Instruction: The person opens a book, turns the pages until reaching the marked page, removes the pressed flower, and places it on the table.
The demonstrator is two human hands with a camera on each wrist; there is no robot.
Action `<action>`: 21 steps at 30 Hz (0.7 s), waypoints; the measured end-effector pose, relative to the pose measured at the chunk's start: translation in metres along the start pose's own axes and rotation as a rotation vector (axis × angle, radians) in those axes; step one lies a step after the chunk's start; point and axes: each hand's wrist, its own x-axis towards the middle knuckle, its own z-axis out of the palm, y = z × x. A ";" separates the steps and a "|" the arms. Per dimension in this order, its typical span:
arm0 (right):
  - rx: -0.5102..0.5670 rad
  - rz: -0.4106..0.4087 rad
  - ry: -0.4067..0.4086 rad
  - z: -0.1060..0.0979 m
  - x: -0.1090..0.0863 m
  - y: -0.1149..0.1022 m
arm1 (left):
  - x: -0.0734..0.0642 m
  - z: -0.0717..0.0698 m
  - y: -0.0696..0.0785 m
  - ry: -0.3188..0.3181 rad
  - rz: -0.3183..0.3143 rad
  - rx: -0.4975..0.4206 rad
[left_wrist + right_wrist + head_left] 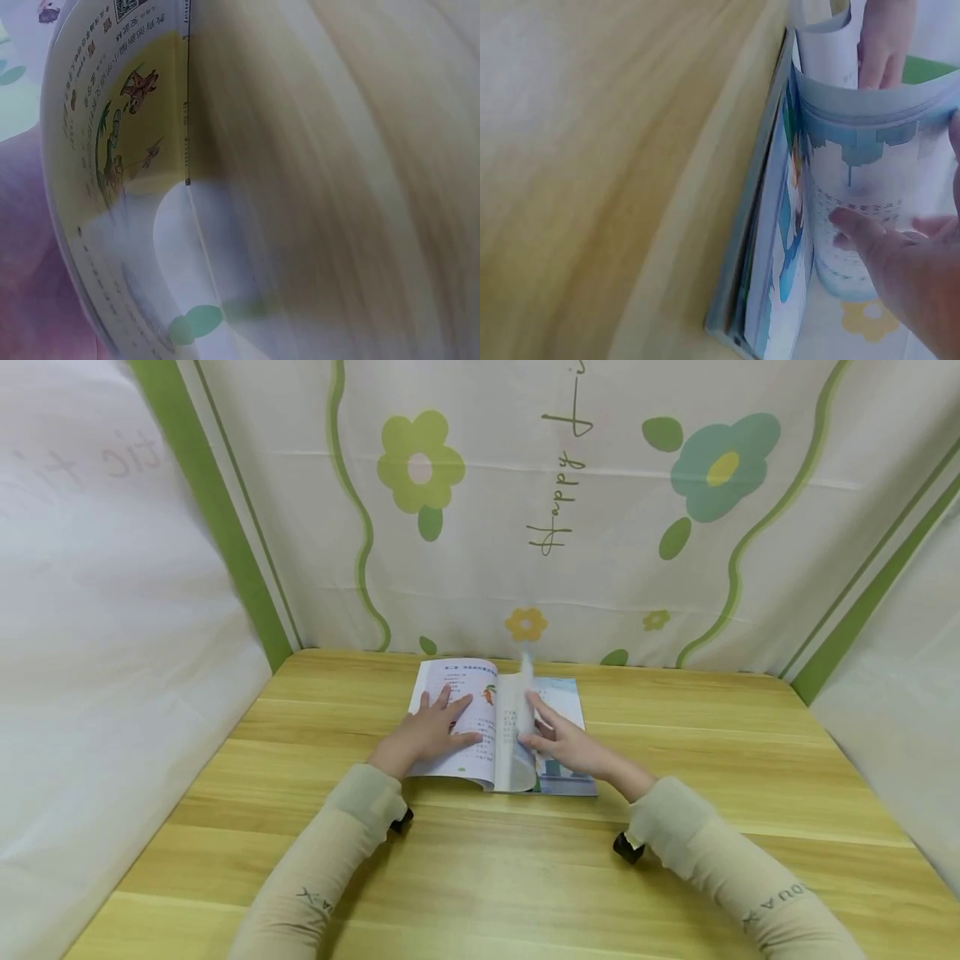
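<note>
An open book (480,760) with printed text and small coloured pictures lies at the far middle of the table. My left hand (433,731) rests on its left page (472,760), fingers spread. A raised page (525,693) stands curved near the middle of the book. On its right side is my right hand (562,743), thumb and fingers extended against the paper. In the right wrist view, the thumb of the right hand (907,262) touches the curved sheet (855,165) over its printed lines. A colourful picture page (562,693) lies underneath on the right.
The wooden table (487,877) extends on both sides of the book and in front of it. Behind it hangs a white curtain (487,568) with flowers and green wavy lines. More white cloth (112,610) with green borders encloses the sides.
</note>
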 end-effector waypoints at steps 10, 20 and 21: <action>-0.275 -0.030 0.027 0.014 0.001 0.000 | -0.001 -0.001 -0.002 0.031 0.032 -0.129; -0.472 -0.049 0.042 0.022 0.004 -0.001 | 0.001 -0.004 -0.003 0.050 -0.007 -0.224; -0.489 -0.047 0.040 0.023 0.005 -0.002 | 0.001 -0.004 -0.003 0.059 0.005 -0.232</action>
